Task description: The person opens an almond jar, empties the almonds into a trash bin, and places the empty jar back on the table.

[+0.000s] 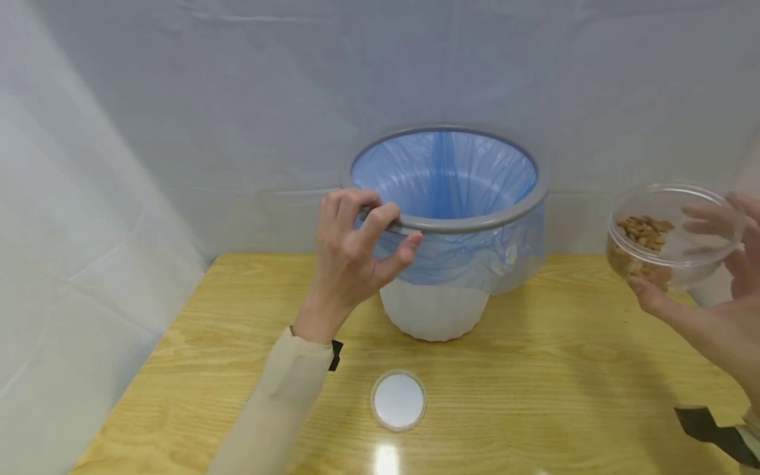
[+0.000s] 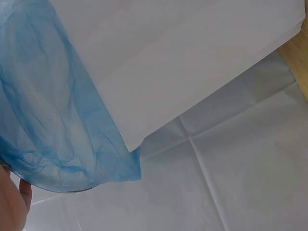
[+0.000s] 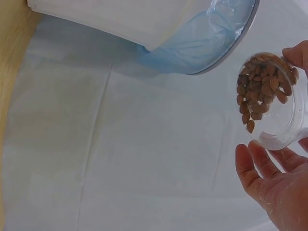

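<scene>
A white trash can with a grey rim stands on the table, lined with a blue plastic bag. My left hand grips the rim at its near left, fingers curled over the edge and thumb outside. Off to the right of the can, my right hand holds a clear round plastic container between thumb and fingers, raised above the table. Almonds are gathered at one side of the container, which is tilted. No lid covers its top.
The wooden table carries a round white disc with a clear edge, lying in front of the can. A pale sheet hangs behind the table and also at the left.
</scene>
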### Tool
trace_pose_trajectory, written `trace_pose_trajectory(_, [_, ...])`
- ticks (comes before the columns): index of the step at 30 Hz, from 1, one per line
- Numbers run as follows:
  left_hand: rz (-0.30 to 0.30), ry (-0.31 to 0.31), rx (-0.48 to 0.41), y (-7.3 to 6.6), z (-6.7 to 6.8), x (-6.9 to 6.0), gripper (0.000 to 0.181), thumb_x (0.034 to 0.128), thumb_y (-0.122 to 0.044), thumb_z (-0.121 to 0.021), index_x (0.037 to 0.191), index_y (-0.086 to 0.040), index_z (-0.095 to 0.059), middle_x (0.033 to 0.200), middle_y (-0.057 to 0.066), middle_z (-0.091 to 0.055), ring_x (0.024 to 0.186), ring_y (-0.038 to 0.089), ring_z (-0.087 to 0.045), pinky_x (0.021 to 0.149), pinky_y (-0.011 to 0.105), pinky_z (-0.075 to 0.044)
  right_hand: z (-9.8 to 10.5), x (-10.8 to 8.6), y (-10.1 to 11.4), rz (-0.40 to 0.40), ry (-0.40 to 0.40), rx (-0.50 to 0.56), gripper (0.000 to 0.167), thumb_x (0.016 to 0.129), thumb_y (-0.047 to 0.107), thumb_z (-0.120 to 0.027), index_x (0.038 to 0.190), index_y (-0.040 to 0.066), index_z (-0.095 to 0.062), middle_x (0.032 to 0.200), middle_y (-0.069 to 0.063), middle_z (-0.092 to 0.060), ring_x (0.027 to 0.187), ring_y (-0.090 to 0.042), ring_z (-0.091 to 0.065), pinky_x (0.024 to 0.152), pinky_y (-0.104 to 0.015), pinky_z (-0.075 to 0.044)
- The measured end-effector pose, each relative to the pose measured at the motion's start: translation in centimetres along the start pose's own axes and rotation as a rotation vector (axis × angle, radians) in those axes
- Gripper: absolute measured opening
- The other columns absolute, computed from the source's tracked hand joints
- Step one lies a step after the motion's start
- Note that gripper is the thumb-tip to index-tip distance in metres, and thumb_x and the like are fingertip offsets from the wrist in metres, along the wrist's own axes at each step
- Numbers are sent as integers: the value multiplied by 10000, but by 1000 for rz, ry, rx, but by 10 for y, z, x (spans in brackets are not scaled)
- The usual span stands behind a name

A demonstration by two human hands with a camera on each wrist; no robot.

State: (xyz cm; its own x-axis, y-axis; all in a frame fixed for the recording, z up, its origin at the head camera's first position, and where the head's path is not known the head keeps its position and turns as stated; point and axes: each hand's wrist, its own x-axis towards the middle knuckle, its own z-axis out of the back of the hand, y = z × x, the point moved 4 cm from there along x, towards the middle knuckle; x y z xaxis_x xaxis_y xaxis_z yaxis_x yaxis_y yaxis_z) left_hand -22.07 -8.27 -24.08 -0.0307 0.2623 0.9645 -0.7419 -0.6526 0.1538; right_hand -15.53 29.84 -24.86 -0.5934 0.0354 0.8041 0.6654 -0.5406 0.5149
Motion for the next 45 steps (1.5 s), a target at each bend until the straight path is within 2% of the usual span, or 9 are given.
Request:
trace_pose_trajectory(3, [10, -4, -6, -1, 1, 0, 350, 1001, -444, -586, 996, -94, -592, 967, 137, -530, 858, 318, -463, 783, 481, -408, -2, 3, 2, -9, -8, 53, 1022, 677, 283, -904, 1484, -53, -376, 1420, 14, -582, 1276, -117, -534, 1121, -196, -415])
trace_pose_trajectory(7, [24, -6, -10, -3, 2, -2, 349, 995, -448, -587, 991, -99, -595, 958, 133, -532, 846, 314, -460, 767, 474, -404, -7, 6, 7, -20, 1, 63, 965, 625, -1, -856, 1471, -61, -394, 1389, -9, -595, 1245, -143, -543, 1065, -186, -441])
trace_pose_trajectory(11, [29, -5, -14, -4, 3, -3, 345, 990, -444, -592, 985, -98, -597, 952, 131, -533, 847, 313, -472, 769, 472, -411, -10, 9, 9, -1, -4, 54, 945, 639, 55, -856, 1456, -74, -400, 1395, -17, -587, 1244, -146, -539, 1085, -224, -432])
trace_pose_trajectory(14, [23, -19, -33, -4, 5, -3, 345, 983, -433, -613, 975, -89, -610, 940, 139, -535, 844, 316, -506, 776, 468, -435, -11, 12, 8, 27, -12, 53, 945, 688, 221, -875, 1439, -92, -393, 1406, -11, -582, 1253, -143, -536, 1121, -251, -414])
trace_pose_trajectory(18, [21, -45, -64, -4, 7, -4, 331, 966, -402, -660, 951, -72, -644, 931, 154, -555, 883, 341, -573, 861, 474, -513, -14, 15, 10, 25, -13, 57, 934, 686, 169, -873, 1450, -69, -392, 1410, -9, -581, 1263, -146, -532, 1137, -260, -398])
trace_pose_trajectory(22, [21, -51, -67, -4, 8, -5, 323, 959, -385, -686, 954, -63, -663, 951, 164, -580, 939, 358, -601, 959, 489, -539, -17, 18, 11, 4, -8, 73, 940, 647, -7, -828, 1476, -36, -383, 1407, -16, -579, 1267, -157, -530, 1133, -254, -399])
trace_pose_trajectory(31, [-23, -25, -83, 0, 12, -7, 289, 976, -343, -673, 1050, -64, -663, 1023, 157, -602, 953, 338, -595, 983, 501, -537, -26, 31, 15, -11, 2, 61, 1040, 576, -172, -797, 1508, 37, -387, 1414, -9, -579, 1274, -172, -527, 1078, -228, -408])
trace_pose_trajectory(39, [-48, 9, -110, 3, 13, -14, 301, 965, -304, -687, 1137, -57, -682, 1086, 176, -611, 1013, 359, -613, 1023, 563, -512, -28, 41, 19, -19, 2, -12, 1091, 554, -198, -785, 1522, 97, -376, 1419, 57, -565, 1286, -143, -523, 1022, -185, -410])
trace_pose_trajectory(45, [-33, 43, -112, 4, 13, -14, 295, 983, -316, -662, 1161, -80, -668, 1091, 175, -585, 1001, 347, -577, 1027, 544, -497, -34, 50, 22, 58, -13, 76, 965, 589, -91, -815, 1459, -12, -404, 1373, -2, -593, 1222, -160, -558, 938, -178, -451])
